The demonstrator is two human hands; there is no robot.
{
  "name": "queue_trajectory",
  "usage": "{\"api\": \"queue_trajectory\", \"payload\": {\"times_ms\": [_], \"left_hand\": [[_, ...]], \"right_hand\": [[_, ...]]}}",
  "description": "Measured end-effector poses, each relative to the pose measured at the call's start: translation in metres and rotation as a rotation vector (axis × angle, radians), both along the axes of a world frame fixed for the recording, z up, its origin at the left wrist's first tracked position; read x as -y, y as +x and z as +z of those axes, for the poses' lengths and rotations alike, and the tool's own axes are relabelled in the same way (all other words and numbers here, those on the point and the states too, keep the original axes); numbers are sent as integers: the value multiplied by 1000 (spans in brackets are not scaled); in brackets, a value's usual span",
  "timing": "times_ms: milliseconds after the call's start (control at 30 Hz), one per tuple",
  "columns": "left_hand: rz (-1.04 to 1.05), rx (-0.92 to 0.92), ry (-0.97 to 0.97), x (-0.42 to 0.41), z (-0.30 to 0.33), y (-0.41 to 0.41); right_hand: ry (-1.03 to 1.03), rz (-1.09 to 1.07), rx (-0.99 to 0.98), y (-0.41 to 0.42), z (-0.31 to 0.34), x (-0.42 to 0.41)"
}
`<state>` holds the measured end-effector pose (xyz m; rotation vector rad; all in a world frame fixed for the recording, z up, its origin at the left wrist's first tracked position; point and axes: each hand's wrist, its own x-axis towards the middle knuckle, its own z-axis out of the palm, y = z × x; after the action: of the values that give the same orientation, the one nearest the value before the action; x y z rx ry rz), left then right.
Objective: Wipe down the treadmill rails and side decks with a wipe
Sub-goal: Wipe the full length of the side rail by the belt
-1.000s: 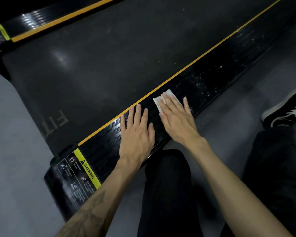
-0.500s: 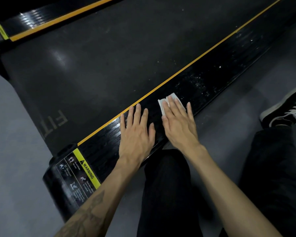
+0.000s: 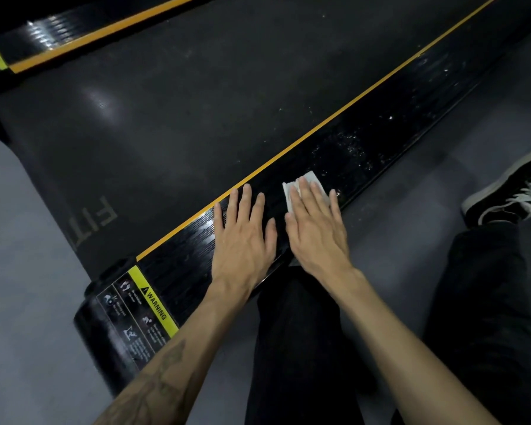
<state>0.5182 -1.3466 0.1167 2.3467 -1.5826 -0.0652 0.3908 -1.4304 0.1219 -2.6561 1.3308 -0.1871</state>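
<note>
Under the flat right hand [image 3: 314, 228] a wipe [image 3: 301, 187] is pressed to the side deck [image 3: 365, 148]; the left hand [image 3: 242, 237] rests flat, holding nothing; specks ahead should be swept next.

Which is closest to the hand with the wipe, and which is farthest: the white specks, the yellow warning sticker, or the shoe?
From the right hand pressing the wipe, in the head view:
1. White specks: just ahead of the fingers, on the side deck.
2. Shoe: off to the right, on the floor.
3. Warning sticker: at the deck's near end, beyond the left hand.

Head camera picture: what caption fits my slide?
Right hand presses a white wipe on the treadmill's side deck; left hand rests flat.
</note>
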Motion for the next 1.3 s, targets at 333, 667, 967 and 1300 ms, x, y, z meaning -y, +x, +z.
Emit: {"api": "queue_trajectory", "payload": {"times_ms": [333,667,967,1300], "left_hand": [[-20,-14,-9,1,-2,1],[-69,-13,-2,1,-1,0],[-56,-11,8,3,-1,-1],[-32,-20,-6,6,1,-3]], "right_hand": [[-30,4,-31,-7,3,16],[16,88,-66,-20,5,22],[41,-3,-8,-7,3,-1],[15,-70,162,-12,-12,-14]]}}
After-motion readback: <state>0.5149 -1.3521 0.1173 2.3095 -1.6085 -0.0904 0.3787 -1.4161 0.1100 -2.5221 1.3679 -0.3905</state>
